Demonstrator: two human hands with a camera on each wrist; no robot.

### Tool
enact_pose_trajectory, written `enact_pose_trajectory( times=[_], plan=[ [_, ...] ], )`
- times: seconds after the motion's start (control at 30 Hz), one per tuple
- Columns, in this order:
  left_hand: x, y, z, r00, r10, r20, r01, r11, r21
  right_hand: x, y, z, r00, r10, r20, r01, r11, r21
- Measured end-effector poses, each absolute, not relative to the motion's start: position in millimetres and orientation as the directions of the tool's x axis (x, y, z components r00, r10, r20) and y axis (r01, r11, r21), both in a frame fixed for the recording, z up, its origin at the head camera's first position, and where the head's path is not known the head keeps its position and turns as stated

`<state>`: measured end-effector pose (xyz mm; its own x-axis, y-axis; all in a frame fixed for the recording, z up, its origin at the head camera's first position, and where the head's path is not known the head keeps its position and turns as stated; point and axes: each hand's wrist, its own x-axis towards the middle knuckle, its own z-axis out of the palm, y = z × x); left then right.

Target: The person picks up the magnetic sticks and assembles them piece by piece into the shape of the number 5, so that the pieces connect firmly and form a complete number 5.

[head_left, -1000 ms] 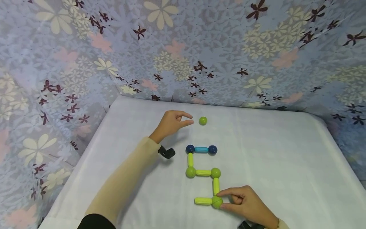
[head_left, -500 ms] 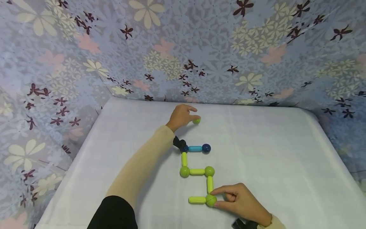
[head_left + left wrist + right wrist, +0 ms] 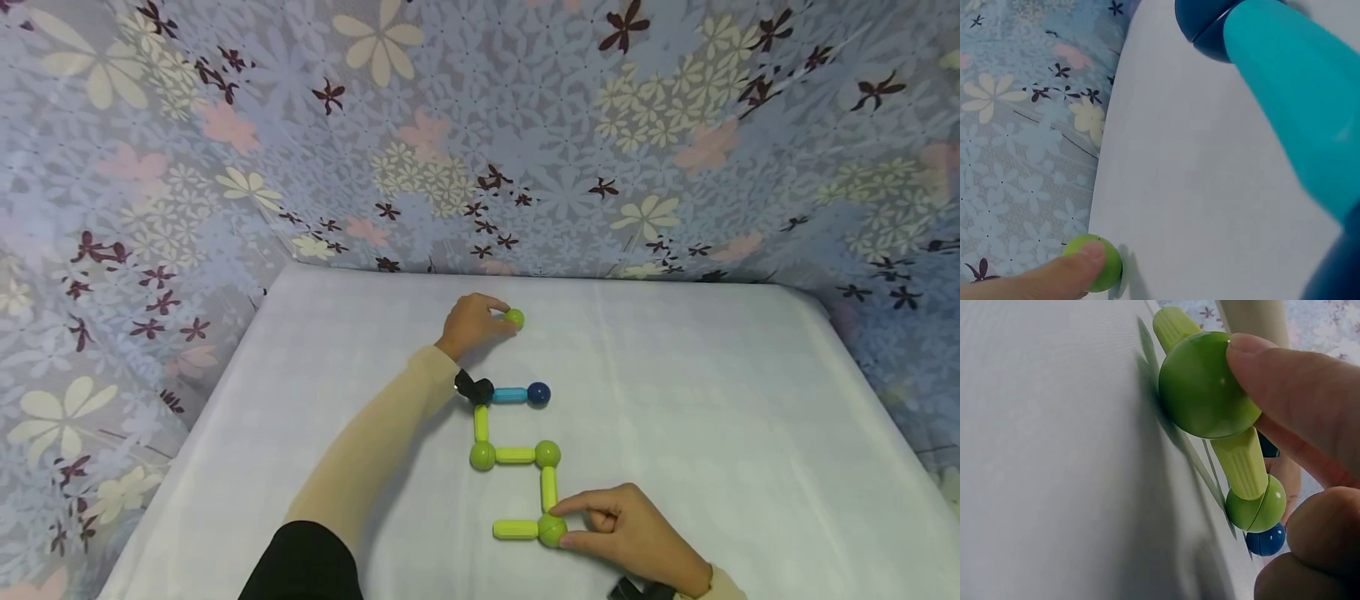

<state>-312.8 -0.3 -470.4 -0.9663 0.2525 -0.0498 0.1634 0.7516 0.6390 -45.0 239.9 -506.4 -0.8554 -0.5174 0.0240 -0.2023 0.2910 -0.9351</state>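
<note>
My left hand [image 3: 474,323] pinches a loose green ball [image 3: 514,317] between thumb and finger, near the far edge of the table. In the left wrist view the thumb [image 3: 1079,265] lies across that ball. My right hand [image 3: 630,533] pinches another green ball [image 3: 552,530] at the near corner of a zigzag of balls and rods. From this corner ball a yellow-green rod [image 3: 515,529] points left, its far end bare. Other yellow-green rods and green balls lead up to a light-blue rod [image 3: 510,395] with a dark-blue ball [image 3: 538,394] at its right end.
A white cloth covers the table [image 3: 675,400]. Flower-patterned fabric [image 3: 480,150] rises behind it and along the sides. The black wrist camera [image 3: 474,387] on my left arm hides the dark-blue ball at the zigzag's upper left corner.
My left hand has reached right to the loose green ball and taken it between thumb and finger. The right hand keeps its pinch on the corner ball. The head view has shifted slightly.
</note>
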Motion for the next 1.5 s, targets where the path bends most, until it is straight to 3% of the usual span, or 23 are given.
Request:
enact_pose_trajectory(
  times=[0.37,0.77,1.0,1.2,1.5],
  plan=[
    [-276.9,-36.8,-440.8,-0.944,0.326,0.058,0.276,0.679,0.680,-44.5,236.3,-506.6,-0.852,-0.523,0.036,-0.217,0.291,-0.932],
    [-140.3,-106.9,-462.8,-0.898,0.440,0.030,0.241,0.431,0.870,-40.3,237.2,-508.0,-0.870,-0.493,-0.037,-0.163,0.356,-0.920],
    [-78.0,-118.3,-485.4,-0.866,0.494,-0.078,0.154,0.411,0.898,-41.4,237.9,-508.8,-0.878,-0.479,-0.009,-0.190,0.365,-0.911],
    [-61.1,-116.6,-493.3,-0.859,0.512,-0.015,0.235,0.421,0.876,-42.0,236.5,-506.8,-0.887,-0.460,-0.036,-0.161,0.380,-0.911],
    [-50.9,-105.6,-498.7,-0.839,0.542,-0.038,0.268,0.474,0.839,-40.2,231.9,-506.0,-0.887,-0.459,-0.040,-0.165,0.398,-0.903]
  ],
)
